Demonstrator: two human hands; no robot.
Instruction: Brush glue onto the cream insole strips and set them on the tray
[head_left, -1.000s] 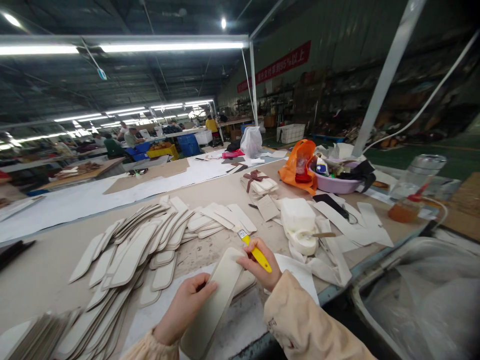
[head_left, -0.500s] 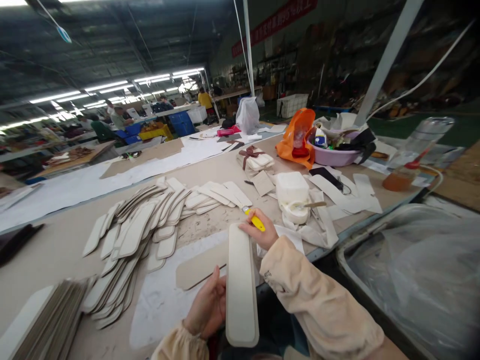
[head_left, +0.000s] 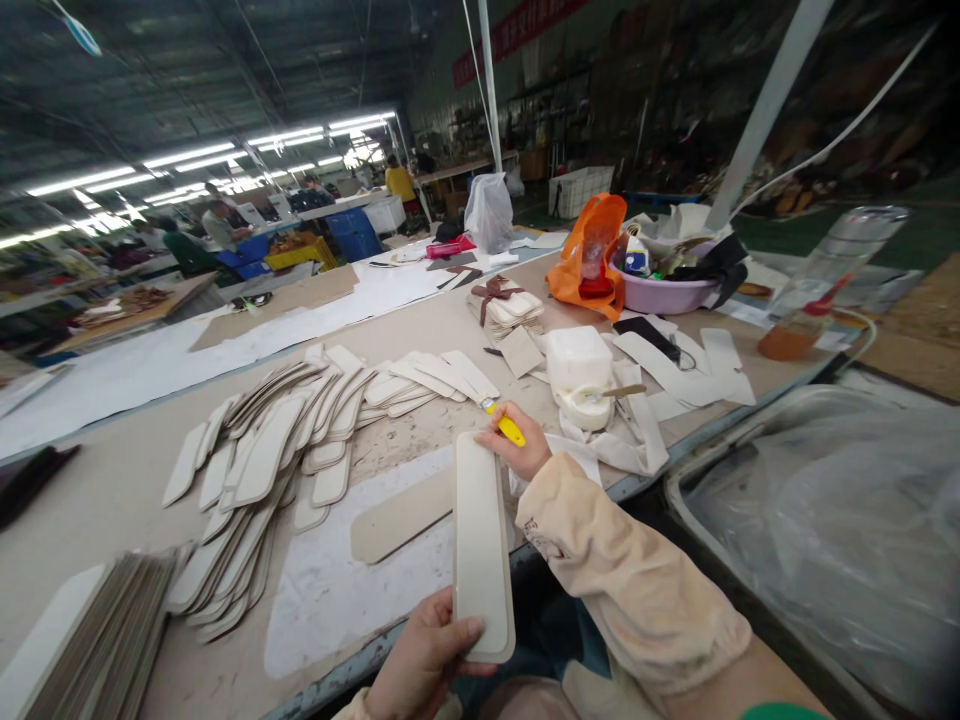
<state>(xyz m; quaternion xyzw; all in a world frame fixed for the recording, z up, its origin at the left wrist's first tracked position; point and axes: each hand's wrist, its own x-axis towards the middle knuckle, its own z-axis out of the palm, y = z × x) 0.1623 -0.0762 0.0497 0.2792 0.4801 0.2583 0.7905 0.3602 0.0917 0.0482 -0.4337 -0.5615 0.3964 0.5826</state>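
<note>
A long cream panel (head_left: 480,545) with rounded ends and a paler raised middle is held upright over the table's near edge. My left hand (head_left: 435,645) grips its lower end, thumb on the front face. At the top, my right hand (head_left: 523,440) pinches the upper corner. That same hand also grasps a yellow-handled tool (head_left: 511,430) with a metal-looking collar; its exact kind cannot be made out. Just left of the held panel, another flat beige panel (head_left: 401,518) lies on a white sheet (head_left: 322,610).
Fanned cream panels (head_left: 274,450) spread across the left, with a thick stack (head_left: 90,640) nearer me. Ahead right are a white tub (head_left: 579,360), an orange bag (head_left: 592,260), a purple basin (head_left: 667,292) and a bottle of amber liquid (head_left: 795,335). A plastic-lined bin (head_left: 825,520) stands right.
My left hand has gone from beside the panel's left edge, fingers partly behind it, down to its lower end, with the thumb now in front. My right hand keeps its hold.
</note>
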